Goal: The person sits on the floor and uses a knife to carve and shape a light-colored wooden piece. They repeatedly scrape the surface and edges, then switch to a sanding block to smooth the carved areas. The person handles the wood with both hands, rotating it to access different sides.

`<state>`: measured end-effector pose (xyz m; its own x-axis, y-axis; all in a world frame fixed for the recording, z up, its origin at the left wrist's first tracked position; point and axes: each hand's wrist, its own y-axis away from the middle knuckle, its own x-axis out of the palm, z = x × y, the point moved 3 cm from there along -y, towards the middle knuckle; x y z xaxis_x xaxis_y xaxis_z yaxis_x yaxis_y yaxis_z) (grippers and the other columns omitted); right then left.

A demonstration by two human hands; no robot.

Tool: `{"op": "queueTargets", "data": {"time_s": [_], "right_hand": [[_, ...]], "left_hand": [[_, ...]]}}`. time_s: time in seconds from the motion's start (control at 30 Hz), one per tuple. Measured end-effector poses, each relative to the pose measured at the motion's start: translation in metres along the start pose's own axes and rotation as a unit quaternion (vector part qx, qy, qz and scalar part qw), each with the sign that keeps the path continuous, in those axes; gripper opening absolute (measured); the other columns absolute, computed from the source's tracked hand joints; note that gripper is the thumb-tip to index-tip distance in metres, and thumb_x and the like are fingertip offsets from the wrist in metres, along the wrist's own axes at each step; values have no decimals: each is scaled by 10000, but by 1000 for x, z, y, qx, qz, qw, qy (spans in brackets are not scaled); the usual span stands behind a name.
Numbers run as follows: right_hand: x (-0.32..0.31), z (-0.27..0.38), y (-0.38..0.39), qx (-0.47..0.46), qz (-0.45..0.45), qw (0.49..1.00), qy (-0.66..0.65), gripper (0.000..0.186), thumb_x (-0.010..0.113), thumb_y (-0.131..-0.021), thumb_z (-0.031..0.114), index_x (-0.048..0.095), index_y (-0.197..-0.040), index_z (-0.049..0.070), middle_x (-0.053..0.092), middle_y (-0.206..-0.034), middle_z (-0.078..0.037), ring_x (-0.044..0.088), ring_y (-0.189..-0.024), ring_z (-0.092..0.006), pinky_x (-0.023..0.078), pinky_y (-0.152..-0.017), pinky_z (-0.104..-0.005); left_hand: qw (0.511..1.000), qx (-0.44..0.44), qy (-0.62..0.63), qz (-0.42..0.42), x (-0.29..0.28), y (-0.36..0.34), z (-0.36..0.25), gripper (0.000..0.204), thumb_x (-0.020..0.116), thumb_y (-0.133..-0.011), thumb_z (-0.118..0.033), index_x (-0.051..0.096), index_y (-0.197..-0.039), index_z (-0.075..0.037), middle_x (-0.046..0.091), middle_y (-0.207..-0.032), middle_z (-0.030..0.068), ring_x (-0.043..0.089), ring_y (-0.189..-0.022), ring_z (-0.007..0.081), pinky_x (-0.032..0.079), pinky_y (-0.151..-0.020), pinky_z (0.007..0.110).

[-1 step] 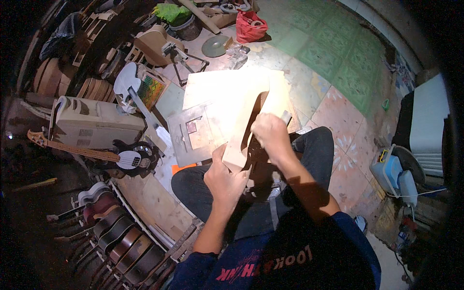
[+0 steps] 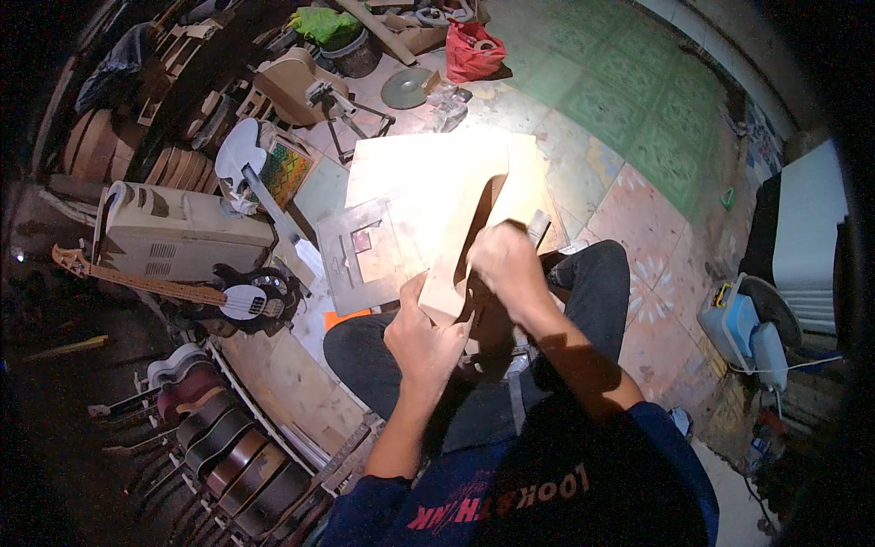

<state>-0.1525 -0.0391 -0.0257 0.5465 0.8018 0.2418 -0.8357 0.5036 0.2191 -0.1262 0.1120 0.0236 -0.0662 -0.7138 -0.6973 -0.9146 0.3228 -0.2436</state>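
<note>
A pale wooden piece (image 2: 447, 281), long and curved like part of a guitar, extends from near my lap to the brightly lit board (image 2: 401, 164). Its far end is washed out by the light. My left hand (image 2: 421, 335) grips the near, blocky end, thumb and fingers around it. Beside the piece's right edge, my right hand (image 2: 507, 266) is closed in a fist, slightly blurred. Whatever it holds is hidden. Just right of that fist, a small grey strip (image 2: 540, 228) shows at the board's edge.
A flat grey template with cut-outs (image 2: 339, 264) lies left of the piece. Further left are a dark electric bass (image 2: 246, 301), a beige casing (image 2: 182, 232) and a rack of guitars (image 2: 232, 438). A red bag (image 2: 474, 53) and a round disc (image 2: 407, 88) sit on the far floor.
My right fist has shifted slightly left and toward me along the wooden piece. My left hand and the piece look unmoved.
</note>
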Motion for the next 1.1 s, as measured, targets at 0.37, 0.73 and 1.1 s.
{"op": "queueTargets", "data": {"time_s": [0.37, 0.73, 1.1], "right_hand": [[-4, 1, -2, 24, 11, 999, 25, 108, 672, -874, 38, 565, -878, 19, 583, -817, -3, 576, -725, -80, 491, -637, -232], [-8, 9, -27, -26, -61, 996, 53, 145, 666, -870, 43, 548, -792, 10, 550, -780, 10, 536, -731, -81, 458, -621, -238], [7, -2, 3, -12, 25, 1000, -10, 126, 671, -876, 62, 564, -814, 38, 542, -748, 19, 513, -647, -62, 429, -568, -230]], "left_hand": [[1000, 19, 1, -5, 0, 2, 5, 595, 872, -697, -298, 586, -1168, -72, 717, -848, 171, 721, -765, 344, 561, -679, 396], [1000, 13, -6, 0, -3, -5, 0, 594, 866, -704, -308, 580, -1164, -63, 712, -812, 169, 720, -747, 343, 563, -667, 401], [1000, 22, -1, 1, -4, -8, 0, 606, 871, -692, -300, 576, -1167, -66, 709, -809, 172, 718, -749, 348, 559, -666, 401]]}}
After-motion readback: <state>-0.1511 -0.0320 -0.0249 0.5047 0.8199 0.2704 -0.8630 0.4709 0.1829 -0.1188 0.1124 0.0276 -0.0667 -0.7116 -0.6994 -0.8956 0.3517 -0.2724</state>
